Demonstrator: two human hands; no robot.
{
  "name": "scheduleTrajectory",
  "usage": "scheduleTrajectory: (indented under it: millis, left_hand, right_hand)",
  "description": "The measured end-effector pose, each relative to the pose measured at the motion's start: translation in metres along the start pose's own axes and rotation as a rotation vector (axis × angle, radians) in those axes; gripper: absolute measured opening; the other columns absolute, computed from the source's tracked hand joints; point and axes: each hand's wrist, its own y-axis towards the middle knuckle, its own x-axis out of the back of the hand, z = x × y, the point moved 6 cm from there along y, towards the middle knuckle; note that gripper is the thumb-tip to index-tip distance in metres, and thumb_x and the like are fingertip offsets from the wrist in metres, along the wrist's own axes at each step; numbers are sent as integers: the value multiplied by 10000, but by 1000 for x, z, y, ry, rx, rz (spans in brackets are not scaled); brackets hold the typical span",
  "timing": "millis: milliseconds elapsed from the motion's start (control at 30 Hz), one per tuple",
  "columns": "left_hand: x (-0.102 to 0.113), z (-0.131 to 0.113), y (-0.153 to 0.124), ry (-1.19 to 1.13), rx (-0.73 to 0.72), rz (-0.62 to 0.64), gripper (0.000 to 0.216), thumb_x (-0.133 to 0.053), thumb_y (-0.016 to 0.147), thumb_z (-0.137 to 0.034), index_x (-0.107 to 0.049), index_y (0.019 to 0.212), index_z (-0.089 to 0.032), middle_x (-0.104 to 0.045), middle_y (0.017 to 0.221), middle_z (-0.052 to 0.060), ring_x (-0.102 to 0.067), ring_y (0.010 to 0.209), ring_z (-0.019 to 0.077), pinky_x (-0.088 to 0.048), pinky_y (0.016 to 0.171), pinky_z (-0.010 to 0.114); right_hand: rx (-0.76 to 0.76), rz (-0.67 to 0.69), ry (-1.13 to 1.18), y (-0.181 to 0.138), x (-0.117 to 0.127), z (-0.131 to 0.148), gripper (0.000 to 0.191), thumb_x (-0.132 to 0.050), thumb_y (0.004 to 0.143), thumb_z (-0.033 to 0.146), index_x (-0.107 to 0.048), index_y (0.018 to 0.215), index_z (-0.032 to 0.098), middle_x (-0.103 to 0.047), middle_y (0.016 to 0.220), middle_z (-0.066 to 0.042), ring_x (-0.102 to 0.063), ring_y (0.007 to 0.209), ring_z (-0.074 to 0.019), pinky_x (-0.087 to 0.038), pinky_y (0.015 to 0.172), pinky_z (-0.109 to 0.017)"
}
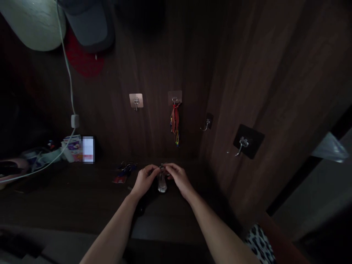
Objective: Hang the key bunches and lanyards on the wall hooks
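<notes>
Fingertips of the left hand (144, 179) and the right hand (178, 178) are closed in a pinch on the metal top of a pale fob (162, 185), which is hung between both hands just over the desk (82, 198) near its back edge, below a coloured lanyard (175, 121).

The room was dim where I stood. In front of me rose a dark wooden wall (154, 66), meeting a side panel (275, 73) of the same wood on the right. Two pale stick-on hooks (136, 101) sat on the wall, one bare, the other carrying a bunch of red cords (175, 123). A small dark hook (207, 123) and a black-backed hook (244, 143) sat on the panel. Below ran a dark counter (68, 194). A white cable (67, 66) hung down on the left, above some small boxes (72, 146). A grey cap (88, 22) hung up high.
</notes>
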Motion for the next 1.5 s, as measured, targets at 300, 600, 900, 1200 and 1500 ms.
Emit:
scheduleTrajectory:
  millis: [300, 600, 900, 1200, 1500]
  left_hand:
    - [4, 11, 4, -271, 95, -40, 270, -596, 733, -415, -622, 689, -150, -623, 659, -6, -559, 661, 123, -430, 637, 211]
    - [6, 4, 3, -210, 56, -85, 298, -593, 715, -447, -661, 734, -158, -664, 717, 20, -590, 709, 156, -449, 673, 237]
    - [33, 30, 5, 111, 208, -323, 372, -413, 804, -463, -645, 843, -174, -670, 738, 31, -614, 740, 184, -430, 670, 250]
    - [22, 45, 8, 238, 236, -160, 294, -444, 771, -424, -644, 804, -211, -694, 757, 24, -640, 760, 187, -448, 683, 255]
    - [22, 53, 10, 230, 275, -145, 282, -454, 756, -407, -643, 833, -212, -705, 823, 32, -642, 816, 204, -451, 718, 271]
  right_hand:
    - [258, -29, -245, -9, -15, 13, 349, -671, 679, 276, -612, 1017, 213, -674, 985, -56, -608, 946, -203, -454, 752, -307]
    - [145, -55, -22, -4, -15, 5, 255, -717, 623, 295, -667, 849, 188, -700, 804, -33, -637, 789, -184, -471, 730, -302]
    - [-156, -21, 610, -5, -6, 5, 296, -756, 615, 267, -669, 882, 172, -687, 768, -6, -634, 721, -101, -482, 660, -206]
    - [-113, -255, 855, 14, 35, 7, 237, -753, 610, 129, -652, 810, 205, -670, 699, 46, -623, 610, -50, -499, 517, -121]
    - [43, -460, 984, 63, 71, 44, 145, -708, 673, 121, -615, 731, 216, -609, 606, 77, -539, 491, -15, -462, 426, -90]
